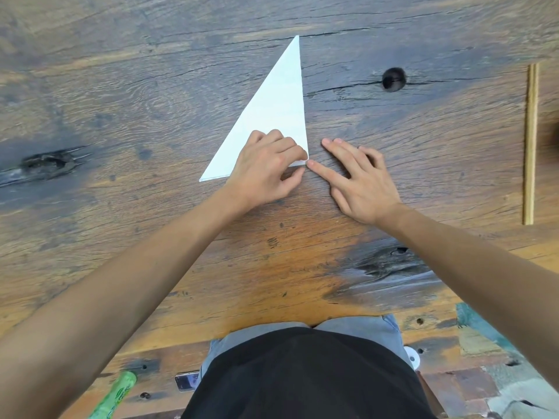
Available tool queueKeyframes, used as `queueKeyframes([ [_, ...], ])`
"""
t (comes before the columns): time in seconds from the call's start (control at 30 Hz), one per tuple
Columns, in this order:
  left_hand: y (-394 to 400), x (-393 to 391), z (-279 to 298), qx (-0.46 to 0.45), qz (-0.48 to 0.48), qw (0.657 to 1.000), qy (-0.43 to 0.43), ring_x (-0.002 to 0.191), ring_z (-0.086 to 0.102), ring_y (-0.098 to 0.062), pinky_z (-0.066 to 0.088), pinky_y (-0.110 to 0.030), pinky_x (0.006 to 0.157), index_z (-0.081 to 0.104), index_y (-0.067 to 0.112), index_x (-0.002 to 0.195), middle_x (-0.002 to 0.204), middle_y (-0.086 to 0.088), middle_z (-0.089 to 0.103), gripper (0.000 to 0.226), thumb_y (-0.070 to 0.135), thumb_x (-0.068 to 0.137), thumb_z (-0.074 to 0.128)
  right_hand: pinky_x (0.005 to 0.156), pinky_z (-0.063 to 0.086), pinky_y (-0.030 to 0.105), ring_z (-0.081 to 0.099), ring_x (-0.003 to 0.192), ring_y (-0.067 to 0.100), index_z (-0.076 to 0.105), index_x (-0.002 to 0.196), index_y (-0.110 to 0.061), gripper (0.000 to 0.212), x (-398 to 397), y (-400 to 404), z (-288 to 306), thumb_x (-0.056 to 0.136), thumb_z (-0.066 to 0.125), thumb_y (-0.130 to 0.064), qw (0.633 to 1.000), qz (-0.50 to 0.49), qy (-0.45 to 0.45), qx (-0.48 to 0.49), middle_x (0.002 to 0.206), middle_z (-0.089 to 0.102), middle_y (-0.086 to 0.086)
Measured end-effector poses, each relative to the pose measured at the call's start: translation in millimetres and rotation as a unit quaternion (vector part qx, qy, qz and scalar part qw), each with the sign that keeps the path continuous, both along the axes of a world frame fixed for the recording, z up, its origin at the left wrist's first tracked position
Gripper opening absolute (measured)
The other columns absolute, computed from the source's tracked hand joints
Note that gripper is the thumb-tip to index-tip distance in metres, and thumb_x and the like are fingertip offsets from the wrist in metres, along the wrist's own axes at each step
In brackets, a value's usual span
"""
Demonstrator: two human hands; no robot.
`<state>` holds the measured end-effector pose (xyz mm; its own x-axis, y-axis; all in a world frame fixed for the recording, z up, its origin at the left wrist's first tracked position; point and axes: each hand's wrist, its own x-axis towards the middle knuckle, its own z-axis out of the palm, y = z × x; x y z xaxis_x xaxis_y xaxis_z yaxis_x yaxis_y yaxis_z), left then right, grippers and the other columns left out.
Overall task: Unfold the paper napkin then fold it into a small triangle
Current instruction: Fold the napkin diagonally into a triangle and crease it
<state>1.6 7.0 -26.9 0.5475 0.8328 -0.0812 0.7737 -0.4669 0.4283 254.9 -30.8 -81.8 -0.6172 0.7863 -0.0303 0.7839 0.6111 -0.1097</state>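
Napkin folded to a large triangle, both hands at its near right corner.

The paper napkin (pixel 273 116) lies flat on the wooden table (pixel 121 86), its long point running away from the person. The left hand (pixel 266 170) pinches the near right corner, fingers on top and thumb at the edge. The right hand (pixel 360 182) is spread flat just beside it, forefinger touching that corner. The left hand is nearer for the next fold.

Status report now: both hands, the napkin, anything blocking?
Left hand pressing napkin corner, right hand open, index at that corner. Napkin already a flat triangle. Chopsticks far right, not blocking.
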Motion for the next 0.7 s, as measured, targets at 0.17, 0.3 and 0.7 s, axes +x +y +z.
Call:
queueKeyframes([
  [0.17, 7.0, 4.5, -6.2, 0.022, -0.007, 0.999, -0.03, 0.119, 0.06, -0.029, 0.044, -0.042, 0.089, 0.066, 0.016, 0.129, 0.136, -0.004, 0.064, 0.034, 0.03, 0.101, 0.053, 0.118, 0.026, 0.047, 0.032, 0.156, 0.022, 0.031, 0.163, -0.04, 0.067, -0.8, -1.0, 0.8, 0.099, 0.048, -0.029, 1.0, -0.007, 0.005, 0.005, 0.172, 0.029, 0.006],
  [0.3, 17.1, 6.7, -15.4, -0.007, -0.05, 0.997, 0.066, 0.156, 0.025, -0.024, 0.028, -0.044, 0.122, 0.03, 0.014, 0.16, 0.169, -0.002, 0.028, 0.059, 0.04, 0.108, 0.029, 0.118, 0.026, 0.046, 0.033, 0.155, 0.022, 0.03, 0.163, -0.041, 0.069, -0.9, -0.3, 1.2, 0.098, 0.049, -0.029, 1.0, -0.008, 0.002, 0.002, 0.171, 0.029, 0.005],
  [0.7, 21.0, -26.8, -32.2, -0.004, -0.086, 0.989, 0.124, 0.16, 0.006, -0.024, 0.012, -0.049, 0.129, 0.008, 0.012, 0.164, 0.173, -0.006, 0.008, 0.068, 0.047, 0.107, 0.017, 0.118, 0.027, 0.046, 0.033, 0.156, 0.021, 0.035, 0.16, -0.043, 0.065, -0.4, 0.8, 3.7, 0.098, 0.05, -0.03, 1.0, -0.012, 0.0, -0.009, 0.171, 0.03, 0.004],
])
